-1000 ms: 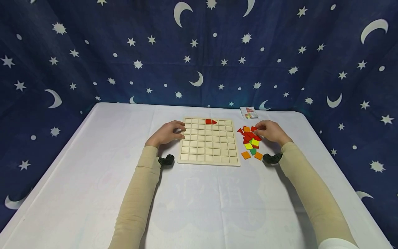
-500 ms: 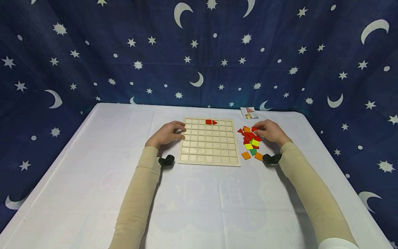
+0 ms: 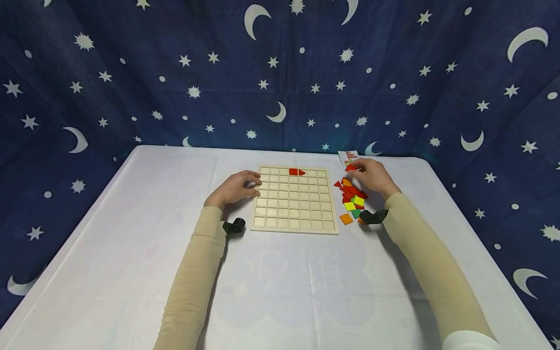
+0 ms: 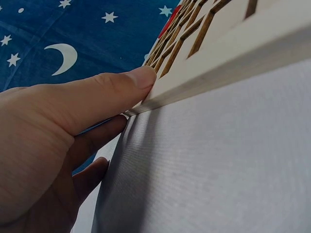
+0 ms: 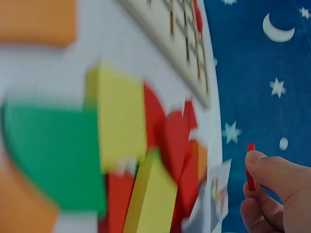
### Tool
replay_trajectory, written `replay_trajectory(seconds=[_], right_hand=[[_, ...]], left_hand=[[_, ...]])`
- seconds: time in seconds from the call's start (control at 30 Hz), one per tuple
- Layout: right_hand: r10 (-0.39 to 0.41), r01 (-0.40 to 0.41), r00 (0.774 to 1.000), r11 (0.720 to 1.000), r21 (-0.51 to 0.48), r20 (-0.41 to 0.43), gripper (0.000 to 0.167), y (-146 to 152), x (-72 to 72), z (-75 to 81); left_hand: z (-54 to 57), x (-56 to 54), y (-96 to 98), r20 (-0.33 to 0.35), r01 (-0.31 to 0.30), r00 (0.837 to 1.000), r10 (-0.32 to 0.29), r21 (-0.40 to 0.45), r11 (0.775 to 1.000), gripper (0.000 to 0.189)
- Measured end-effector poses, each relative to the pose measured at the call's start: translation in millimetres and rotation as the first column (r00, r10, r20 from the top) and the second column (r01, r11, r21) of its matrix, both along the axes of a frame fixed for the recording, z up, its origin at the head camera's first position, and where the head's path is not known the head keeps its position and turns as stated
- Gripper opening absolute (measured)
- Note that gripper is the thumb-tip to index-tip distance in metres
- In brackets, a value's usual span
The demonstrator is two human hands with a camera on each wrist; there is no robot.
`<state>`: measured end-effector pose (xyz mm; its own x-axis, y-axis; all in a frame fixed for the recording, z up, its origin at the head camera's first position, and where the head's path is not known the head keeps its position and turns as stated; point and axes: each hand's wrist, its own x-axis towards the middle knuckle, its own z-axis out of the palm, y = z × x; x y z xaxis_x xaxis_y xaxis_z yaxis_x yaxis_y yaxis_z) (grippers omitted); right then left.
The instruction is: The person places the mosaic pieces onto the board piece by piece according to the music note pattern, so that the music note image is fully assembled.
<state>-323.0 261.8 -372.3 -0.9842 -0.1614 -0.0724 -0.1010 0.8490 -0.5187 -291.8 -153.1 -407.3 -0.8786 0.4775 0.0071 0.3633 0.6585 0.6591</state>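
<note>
My left hand [image 3: 234,188] holds the left edge of a pale wooden grid board [image 3: 288,206]. In the left wrist view its thumb [image 4: 114,94] lies on the rim, with the fingers lower at the side. A red square tile [image 3: 293,171] and a pointed red tile [image 3: 302,172] sit side by side in the top row of the board. Beyond the board's right side, my right hand [image 3: 375,176] pinches a thin red tile [image 5: 250,167] between thumb and fingers, raised above the far end of the tile pile; the tile's full outline is hidden by the fingers.
Loose tiles heap right of the board: red ones [image 3: 350,190], yellow [image 3: 358,201], green [image 3: 356,213] and orange [image 3: 346,219]. A printed card [image 3: 345,156] lies behind them, partly covered by the right hand. A dark starry curtain [image 3: 227,92] hangs behind the white-covered table [image 3: 280,282].
My right hand has lifted the red tile from the pile and moved away from me and slightly left, over the card's near edge. The left hand and the board stay in place.
</note>
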Motion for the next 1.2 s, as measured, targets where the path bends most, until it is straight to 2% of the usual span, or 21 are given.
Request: replay_trajectory(seconds=[0.2,0.43,0.8,1.2], right_hand=[[0.032,-0.033,0.999,0.998,-0.052,-0.027,0.038,-26,-3.8,1.8],[0.132,-0.135,0.989,0.99,-0.047,-0.069,0.034,-52,-11.3,0.3],[0.144,-0.147,0.989,0.982,-0.12,-0.029,0.04,-93,-9.7,-2.2],[0.301,-0.304,0.953,0.948,-0.091,-0.042,0.031,-115,-9.4,-10.3]], left_hand=[[0.8,0.6,0.0,-0.001,-0.003,1.0,0.003,-0.003,1.0,0.038],[0.2,-0.3,0.2,0.009,-0.006,1.0,0.005,0.006,1.0,0.038],[0.0,0.1,0.0,0.008,-0.003,1.0,0.003,0.017,1.0,0.037],[1.4,0.9,-0.1,0.0,0.005,1.0,-0.005,0.015,1.0,0.037]])
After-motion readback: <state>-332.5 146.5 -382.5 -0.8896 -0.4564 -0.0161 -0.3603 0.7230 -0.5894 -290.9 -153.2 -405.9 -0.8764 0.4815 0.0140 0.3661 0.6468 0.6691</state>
